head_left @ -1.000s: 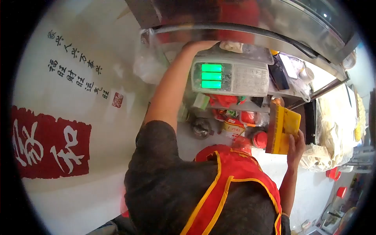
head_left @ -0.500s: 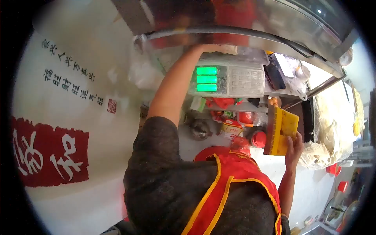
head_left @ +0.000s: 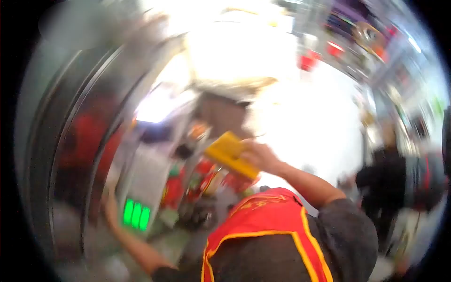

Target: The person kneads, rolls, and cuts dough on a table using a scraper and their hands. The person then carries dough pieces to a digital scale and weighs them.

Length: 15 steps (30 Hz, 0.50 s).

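Observation:
My right hand (head_left: 260,156) is closed around a flat yellow scraper (head_left: 230,152), held out in front of the red apron (head_left: 263,214). My left hand (head_left: 111,202) reaches to the far side of the digital scale (head_left: 149,169), beside its lit green display (head_left: 136,214). Motion blur smears its fingers, so whether it holds anything does not show.
Red packets and jars (head_left: 206,181) crowd a shelf beside the scale. A metal cabinet with curved edges (head_left: 70,155) stands along the left. A person in dark clothes (head_left: 383,183) is at the right. Whitish plastic sheeting (head_left: 230,61) hangs over something ahead.
The view has swung right, so the scale now appears lower left and another person shows at the right. The scraper stays in my right hand. My left arm remains stretched toward the scale.

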### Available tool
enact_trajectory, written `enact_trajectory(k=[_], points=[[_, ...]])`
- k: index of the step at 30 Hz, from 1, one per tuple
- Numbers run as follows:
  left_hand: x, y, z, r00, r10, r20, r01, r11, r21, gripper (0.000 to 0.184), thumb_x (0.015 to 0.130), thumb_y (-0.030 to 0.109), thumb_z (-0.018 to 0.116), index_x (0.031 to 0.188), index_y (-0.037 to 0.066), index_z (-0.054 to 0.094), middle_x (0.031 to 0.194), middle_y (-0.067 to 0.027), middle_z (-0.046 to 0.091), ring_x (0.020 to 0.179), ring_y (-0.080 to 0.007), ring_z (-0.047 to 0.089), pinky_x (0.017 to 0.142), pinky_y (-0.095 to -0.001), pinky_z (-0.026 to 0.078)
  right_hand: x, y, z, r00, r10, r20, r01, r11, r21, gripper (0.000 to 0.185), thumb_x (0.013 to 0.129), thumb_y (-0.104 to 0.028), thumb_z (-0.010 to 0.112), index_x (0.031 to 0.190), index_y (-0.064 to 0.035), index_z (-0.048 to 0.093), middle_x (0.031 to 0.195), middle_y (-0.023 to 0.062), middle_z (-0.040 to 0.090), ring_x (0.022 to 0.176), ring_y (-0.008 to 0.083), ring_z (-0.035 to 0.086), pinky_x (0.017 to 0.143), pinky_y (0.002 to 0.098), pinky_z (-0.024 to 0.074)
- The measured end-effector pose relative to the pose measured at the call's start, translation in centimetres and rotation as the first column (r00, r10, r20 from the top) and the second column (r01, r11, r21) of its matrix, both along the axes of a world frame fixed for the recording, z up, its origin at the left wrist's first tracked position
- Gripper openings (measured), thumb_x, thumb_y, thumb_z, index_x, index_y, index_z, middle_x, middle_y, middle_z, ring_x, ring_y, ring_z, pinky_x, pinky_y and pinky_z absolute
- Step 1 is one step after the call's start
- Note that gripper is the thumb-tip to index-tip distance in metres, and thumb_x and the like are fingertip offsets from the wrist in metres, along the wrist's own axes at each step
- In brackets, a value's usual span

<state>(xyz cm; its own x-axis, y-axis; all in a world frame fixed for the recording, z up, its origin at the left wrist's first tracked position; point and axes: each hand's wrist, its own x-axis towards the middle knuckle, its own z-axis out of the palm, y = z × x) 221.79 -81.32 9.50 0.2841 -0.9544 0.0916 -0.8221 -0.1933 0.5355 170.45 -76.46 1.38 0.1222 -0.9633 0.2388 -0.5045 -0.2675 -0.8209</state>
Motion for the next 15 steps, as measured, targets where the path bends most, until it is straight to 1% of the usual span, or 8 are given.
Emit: enact_trajectory(k=[1, 2, 4, 5, 7, 9, 11, 15], points=[[-1.2, 0.1, 0.0, 0.988, 0.084, 0.128, -0.078, 0.996, -0.052, 0.051, 0.094, 0.035, 0.049, 0.131, -0.001, 0.049, 0.135, -0.0179, 0.05, 0.124, -0.0301, 0.047, 0.103, -0.0373, 0.034, -0.9, 0.3, -1.0, 0.997, -0.059, -0.049, 0.06, 0.998, 0.034, 0.03, 0.085, -0.02, 0.061, 0.111, -0.0063, 0.054, 0.101, 0.0182, 0.061, 0.093, 0.0379, 0.06, 0.082, 0.0419, 0.0476], [-0.2, 0.3, -1.6, 0.951, -0.072, 0.3, 0.129, 0.977, -0.173, 0.052, 0.095, 0.033, 0.048, 0.132, -0.003, 0.046, 0.136, -0.0215, 0.047, 0.125, -0.0334, 0.046, 0.103, -0.0382, 0.034, -1.6, 0.8, -1.2, 0.988, -0.156, -0.021, 0.157, 0.985, 0.072, 0.032, 0.086, -0.021, 0.062, 0.112, -0.0061, 0.053, 0.098, 0.0197, 0.063, 0.092, 0.0397, 0.06, 0.08, 0.0429, 0.0478], [-2.8, -2.8, -6.5, 0.979, -0.143, -0.147, 0.074, 0.915, -0.396, 0.044, 0.097, 0.033, 0.046, 0.119, -0.005, 0.054, 0.119, -0.0186, 0.057, 0.11, -0.03, 0.053, 0.095, -0.0389, 0.04, -3.7, 2.3, -0.1, 0.953, -0.302, -0.011, 0.298, 0.932, 0.206, 0.033, 0.085, -0.021, 0.063, 0.112, -0.0054, 0.054, 0.096, 0.0205, 0.064, 0.091, 0.0393, 0.061, 0.078, 0.0426, 0.0478], [-6.4, -2.0, -7.2, 0.872, -0.241, -0.427, 0.036, 0.9, -0.434, 0.041, 0.097, 0.032, 0.047, 0.112, -0.005, 0.058, 0.111, -0.0177, 0.06, 0.102, -0.0288, 0.055, 0.089, -0.039, 0.043, -4.6, 2.6, 0.1, 0.937, -0.349, -0.01, 0.339, 0.904, 0.259, 0.032, 0.084, -0.02, 0.063, 0.111, -0.0046, 0.054, 0.097, 0.0208, 0.064, 0.09, 0.039, 0.061, 0.077, 0.042, 0.0478], [-12.3, 3.5, -8.5, 0.44, -0.351, -0.827, -0.108, 0.893, -0.436, 0.039, 0.098, 0.029, 0.048, 0.098, -0.006, 0.065, 0.094, -0.0159, 0.065, 0.085, -0.0264, 0.06, 0.078, -0.0391, 0.048, -7.8, 6.3, -1.3, 0.9, -0.435, -0.005, 0.424, 0.874, 0.239, 0.032, 0.084, -0.019, 0.063, 0.11, -0.0033, 0.055, 0.095, 0.0205, 0.064, 0.089, 0.0364, 0.062, 0.077, 0.041, 0.0478], [-14.2, 3.7, -13.6, 0.281, -0.319, -0.905, 0.142, 0.947, -0.29, 0.044, 0.097, 0.035, 0.046, 0.124, 0.001, 0.053, 0.121, -0.0127, 0.058, 0.112, -0.0236, 0.053, 0.096, -0.0353, 0.04, -11.1, 8.9, -2.2, 0.866, -0.498, 0.039, 0.475, 0.846, 0.24, 0.03, 0.084, -0.018, 0.063, 0.109, -0.002, 0.056, 0.094, 0.019, 0.064, 0.088, 0.0324, 0.063, 0.077, 0.0395, 0.0481], [-24.2, 4.9, -11.2, 0.363, -0.271, -0.891, 0.307, 0.938, -0.16, 0.043, 0.097, 0.04, 0.042, 0.111, 0.003, 0.058, 0.106, -0.0069, 0.061, 0.098, -0.0184, 0.056, 0.088, -0.0331, 0.042, -14.7, 10.0, -2.8, 0.826, -0.55, 0.122, 0.508, 0.82, 0.264, 0.029, 0.085, -0.017, 0.063, 0.108, -0.0007, 0.057, 0.094, 0.0164, 0.065, 0.087, 0.027, 0.064, 0.077, 0.0374, 0.0486], [-36.1, 5.2, -12.0, 0.328, -0.309, -0.893, 0.599, 0.799, -0.056, 0.042, 0.096, 0.037, 0.045, 0.114, 0.001, 0.058, 0.107, -0.0082, 0.062, 0.097, -0.0185, 0.057, 0.084, -0.0312, 0.044, -23.1, 11.4, -6.2, 0.362, -0.588, 0.723, 0.34, 0.806, 0.485, 0.03, 0.087, -0.013, 0.061, 0.112, 0.0011, 0.056, 0.101, 0.0109, 0.064, 0.091, 0.0187, 0.063, 0.08, 0.0328, 0.05]])
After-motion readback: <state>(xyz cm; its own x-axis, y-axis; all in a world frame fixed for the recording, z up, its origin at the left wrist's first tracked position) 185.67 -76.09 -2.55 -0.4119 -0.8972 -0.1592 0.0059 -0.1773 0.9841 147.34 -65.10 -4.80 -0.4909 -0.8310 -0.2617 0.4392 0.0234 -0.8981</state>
